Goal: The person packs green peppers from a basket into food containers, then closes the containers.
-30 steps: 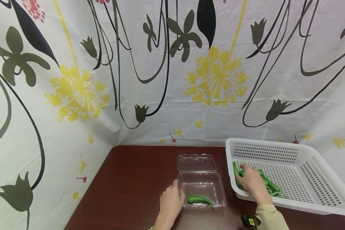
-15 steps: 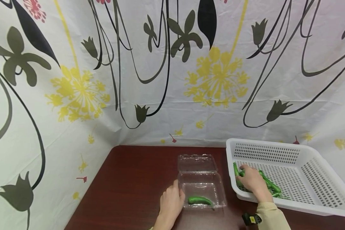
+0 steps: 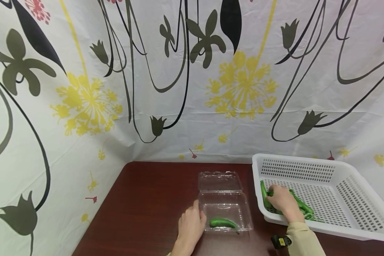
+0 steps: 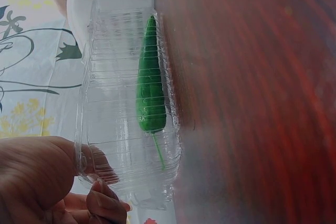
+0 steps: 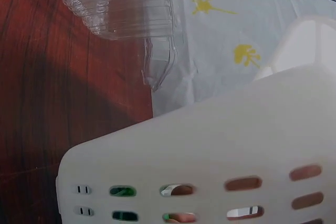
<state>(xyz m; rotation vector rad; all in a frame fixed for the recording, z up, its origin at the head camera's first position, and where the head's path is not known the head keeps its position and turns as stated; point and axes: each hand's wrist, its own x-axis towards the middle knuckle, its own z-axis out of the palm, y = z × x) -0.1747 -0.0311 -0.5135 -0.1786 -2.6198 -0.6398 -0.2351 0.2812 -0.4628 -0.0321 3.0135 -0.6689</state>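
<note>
Several green peppers (image 3: pixel 304 207): reaching down among them with the right hand (image 3: pixel 284 201), bending the fingers, being unable to tell whether grasping any. Just left of that hand, running front to back along the basket wall, pointing a narrower end away from the person: one long pepper (image 3: pixel 265 195), showing more than a second ago. Containing all these around the right hand: the white basket (image 3: pixel 326 202). Farther left, gripping the clear container (image 3: pixel 222 204) by its edge with the left hand (image 3: pixel 191 222), as before. Just right of that hand, lying crosswise inside, aiming its stem handward and its tip basketward: a single pepper (image 3: pixel 224 223).
</note>
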